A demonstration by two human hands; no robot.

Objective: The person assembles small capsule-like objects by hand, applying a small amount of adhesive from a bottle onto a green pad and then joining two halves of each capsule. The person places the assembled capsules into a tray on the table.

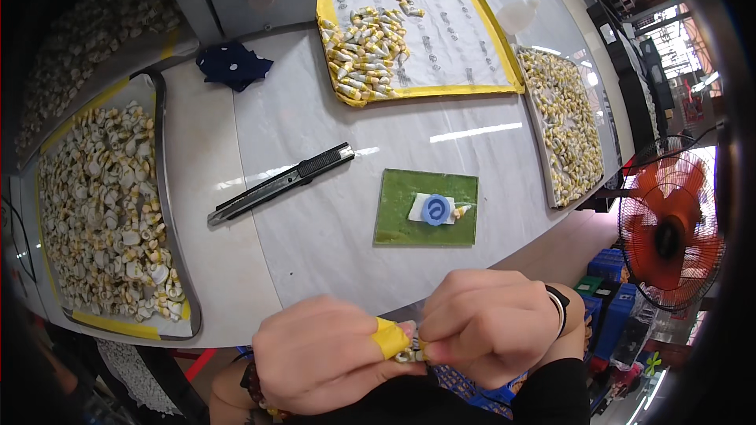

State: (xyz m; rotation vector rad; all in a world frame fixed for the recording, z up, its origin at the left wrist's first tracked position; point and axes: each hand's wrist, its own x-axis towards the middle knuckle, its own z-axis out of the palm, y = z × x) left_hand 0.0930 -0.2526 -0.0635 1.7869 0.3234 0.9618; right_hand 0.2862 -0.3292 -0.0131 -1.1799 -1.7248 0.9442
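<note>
Near the table's front edge my two hands meet, both closed in a pinch. Small white and yellow pieces [408, 355] show between the fingertips, mostly hidden, so their exact kind is unclear. My left hand [315, 354] has a yellow wrap [390, 338] around a finger and grips them from the left. My right hand [488, 327] pinches from the right. Beyond my right hand lies a green plate [394, 224] bearing a white pad, a round blue cap [436, 209] and a small white-yellow piece [461, 211]. A black utility knife [283, 182] lies slantwise, farther left.
A tray [160, 330] at left is heaped with white-yellow pieces. A yellow-rimmed tray [441, 93] at the back holds similar ones, and another full tray [561, 126] stands right. Dark blue cloth [233, 66] lies by a grey box [260, 0]. An orange fan [669, 224] stands right.
</note>
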